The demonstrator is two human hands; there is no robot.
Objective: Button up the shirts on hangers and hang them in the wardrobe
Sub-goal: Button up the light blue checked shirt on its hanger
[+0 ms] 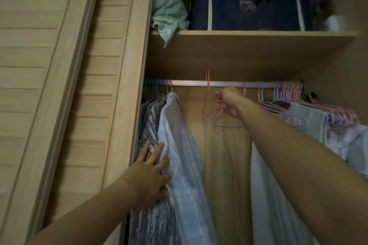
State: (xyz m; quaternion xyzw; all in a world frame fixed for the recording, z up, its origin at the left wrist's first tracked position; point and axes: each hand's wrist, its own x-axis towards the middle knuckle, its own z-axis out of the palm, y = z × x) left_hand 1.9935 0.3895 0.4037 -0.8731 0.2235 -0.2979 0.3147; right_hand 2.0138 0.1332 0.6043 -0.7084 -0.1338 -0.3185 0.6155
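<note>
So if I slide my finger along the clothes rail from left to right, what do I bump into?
Light blue shirt → pink hanger in the right hand → bunch of empty hangers.

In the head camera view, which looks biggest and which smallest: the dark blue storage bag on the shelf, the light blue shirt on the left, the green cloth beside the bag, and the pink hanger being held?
As they look in the picture:
1. light blue shirt
2. dark blue storage bag
3. green cloth
4. pink hanger, gripped by the right hand

The shirt hangs nearer the camera, so its lead may be exaggerated.
</note>
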